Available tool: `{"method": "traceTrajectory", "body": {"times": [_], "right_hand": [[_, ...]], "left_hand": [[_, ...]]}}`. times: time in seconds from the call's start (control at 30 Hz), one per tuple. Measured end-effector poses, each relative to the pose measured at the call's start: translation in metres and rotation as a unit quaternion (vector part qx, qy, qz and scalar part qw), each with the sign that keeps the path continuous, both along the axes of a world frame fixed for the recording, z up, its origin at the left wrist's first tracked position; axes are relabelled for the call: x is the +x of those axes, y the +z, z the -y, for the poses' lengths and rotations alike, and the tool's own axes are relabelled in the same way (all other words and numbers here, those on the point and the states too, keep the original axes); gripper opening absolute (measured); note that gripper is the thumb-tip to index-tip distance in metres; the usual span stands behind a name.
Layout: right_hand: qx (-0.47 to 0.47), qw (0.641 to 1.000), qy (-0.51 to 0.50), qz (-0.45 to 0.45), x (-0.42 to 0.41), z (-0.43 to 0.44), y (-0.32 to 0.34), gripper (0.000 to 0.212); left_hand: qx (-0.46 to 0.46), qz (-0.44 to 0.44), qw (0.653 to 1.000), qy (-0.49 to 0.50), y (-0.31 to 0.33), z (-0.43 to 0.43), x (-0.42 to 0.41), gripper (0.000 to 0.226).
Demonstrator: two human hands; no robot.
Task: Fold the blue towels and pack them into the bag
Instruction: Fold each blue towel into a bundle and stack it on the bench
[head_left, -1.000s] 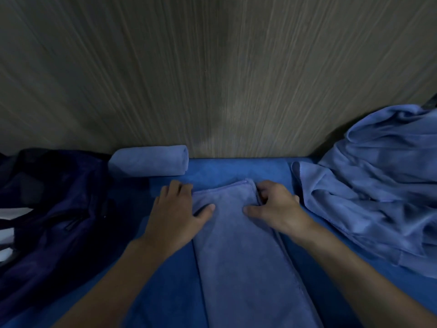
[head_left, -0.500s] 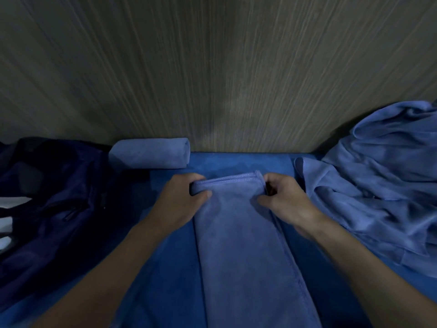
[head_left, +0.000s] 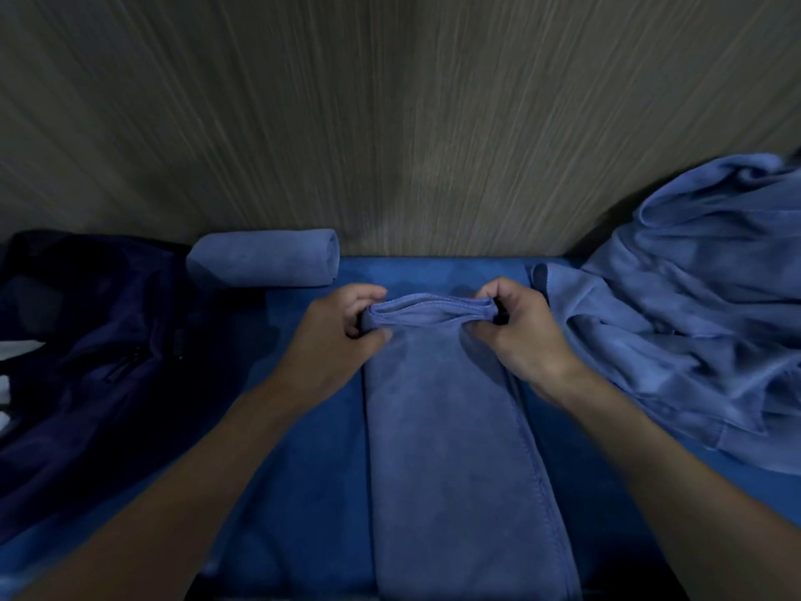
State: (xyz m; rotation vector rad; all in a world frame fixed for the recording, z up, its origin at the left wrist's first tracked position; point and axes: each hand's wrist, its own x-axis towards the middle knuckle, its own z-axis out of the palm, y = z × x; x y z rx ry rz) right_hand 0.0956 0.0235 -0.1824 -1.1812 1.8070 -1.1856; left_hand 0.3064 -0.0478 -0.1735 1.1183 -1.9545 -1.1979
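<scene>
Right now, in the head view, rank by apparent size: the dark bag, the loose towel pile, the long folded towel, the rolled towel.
1-2. loose towel pile and dark bag: alike, both cut off by the frame.
3. long folded towel, though nearness enlarges it.
4. rolled towel, clearly smallest.

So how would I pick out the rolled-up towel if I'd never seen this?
Find the wood-grain wall at the back. At its foot, just right of the dark bag, lies the rolled towel. Unlike the long flat strip in the middle and the crumpled heap at right, it is a neat cylinder.
</scene>
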Motion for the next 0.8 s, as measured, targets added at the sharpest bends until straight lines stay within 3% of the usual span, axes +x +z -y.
{"method": "traceTrajectory", "body": {"times": [0.2,0.4,0.6,0.8], "right_hand": [[-0.035,0.997,0.065,0.024,-0.002,-0.003,0.006,0.025],[-0.104,0.977,0.130,-0.134,-0.009,-0.019,0.004,0.023],[-0.083,0.959,0.163,-0.216,-0.015,-0.034,0.004,0.033],[-0.078,0.935,0.197,-0.285,-0.022,-0.045,-0.004,0.025]], "left_hand": [[-0.041,0.025,0.999,-0.020,-0.002,0.001,0.002,0.014],[-0.128,0.002,0.988,-0.088,-0.009,-0.008,0.011,0.030],[-0.159,-0.013,0.979,-0.127,-0.011,-0.018,0.022,0.025],[-0.169,0.009,0.974,-0.149,-0.021,-0.020,0.034,0.026]]}}
